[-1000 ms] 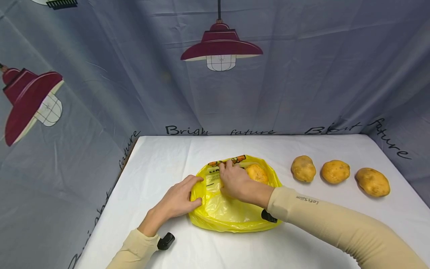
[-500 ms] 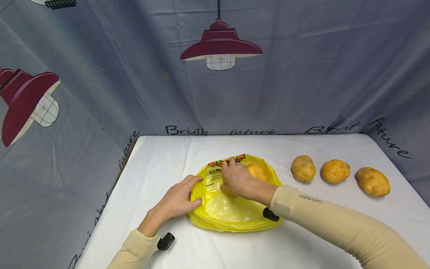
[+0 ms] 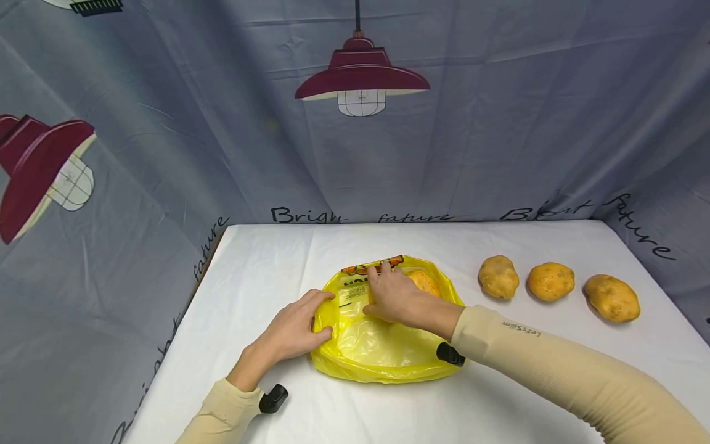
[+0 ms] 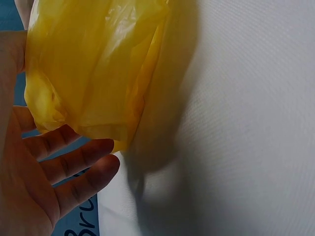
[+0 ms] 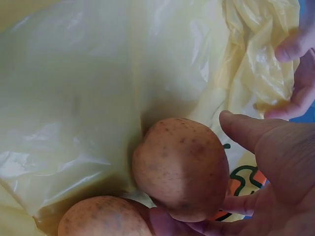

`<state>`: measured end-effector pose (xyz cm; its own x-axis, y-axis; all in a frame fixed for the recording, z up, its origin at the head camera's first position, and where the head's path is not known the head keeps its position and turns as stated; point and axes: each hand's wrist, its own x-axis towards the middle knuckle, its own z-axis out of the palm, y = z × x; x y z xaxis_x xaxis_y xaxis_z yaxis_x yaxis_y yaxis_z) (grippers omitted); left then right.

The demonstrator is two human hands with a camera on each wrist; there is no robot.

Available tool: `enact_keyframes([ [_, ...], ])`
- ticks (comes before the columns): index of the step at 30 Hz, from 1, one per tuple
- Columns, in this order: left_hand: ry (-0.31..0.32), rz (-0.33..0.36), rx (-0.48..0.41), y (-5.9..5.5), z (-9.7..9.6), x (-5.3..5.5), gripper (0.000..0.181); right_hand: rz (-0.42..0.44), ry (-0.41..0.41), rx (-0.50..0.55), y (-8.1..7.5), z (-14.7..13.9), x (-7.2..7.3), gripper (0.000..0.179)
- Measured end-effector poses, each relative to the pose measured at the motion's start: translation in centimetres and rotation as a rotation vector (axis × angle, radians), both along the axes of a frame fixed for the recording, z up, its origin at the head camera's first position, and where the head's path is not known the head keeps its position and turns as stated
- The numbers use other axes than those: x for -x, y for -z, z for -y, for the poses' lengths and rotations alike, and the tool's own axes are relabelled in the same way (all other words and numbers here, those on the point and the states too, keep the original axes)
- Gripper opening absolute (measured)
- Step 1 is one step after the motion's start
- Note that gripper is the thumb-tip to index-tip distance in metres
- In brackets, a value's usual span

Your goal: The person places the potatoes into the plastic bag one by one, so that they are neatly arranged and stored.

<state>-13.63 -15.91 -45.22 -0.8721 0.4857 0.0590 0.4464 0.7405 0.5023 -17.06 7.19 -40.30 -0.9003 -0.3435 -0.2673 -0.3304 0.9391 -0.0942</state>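
A yellow plastic bag (image 3: 388, 374) lies on the white table with its mouth spread wide. My left hand (image 3: 299, 330) holds the bag's left rim, thumb and index finger hooked over it; in the left wrist view the other fingers (image 4: 81, 160) spread along the outside. Inside the bag is my right hand (image 3: 394, 296), around a potato (image 5: 179, 169) mostly hidden from the head camera. In the right wrist view its thumb stands apart from that potato, while the fingers lie against the far side. A second potato (image 3: 424, 282) sits beside it in the bag.
Three potatoes stand in a row on the right of the table: a near-bag one (image 3: 498, 277), a middle one (image 3: 551, 282) and an outer one (image 3: 612, 298). Grey curtains (image 3: 471, 142) with printed lamps rise behind and beside the table.
My right hand has shifted slightly to the right inside the bag. The left hand keeps its place on the rim, and the potatoes outside stay where they were.
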Motion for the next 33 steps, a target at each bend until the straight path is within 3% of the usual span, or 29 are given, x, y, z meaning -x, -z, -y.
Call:
enact_keyframes([
  [10, 0.003, 0.005, -0.001, 0.1, -0.2, 0.0, 0.059, -0.031, -0.038, -0.042, -2.2, -0.8, -0.9, 0.068],
  [18, -0.001, 0.004, 0.007, 0.1, -0.1, -0.1, 0.059, -0.138, -0.08, -0.055, -4.1, -2.1, -1.6, 0.057],
  [26, 0.001, 0.005, 0.004, 0.2, -0.1, 0.0, 0.06, -0.298, -0.042, -0.045, -6.5, -4.2, -2.0, 0.076],
  [33, 0.001, 0.002, 0.003, 0.1, 0.0, -0.1, 0.059, -0.32, 0.029, -0.083, -6.4, -6.1, -2.5, 0.096],
])
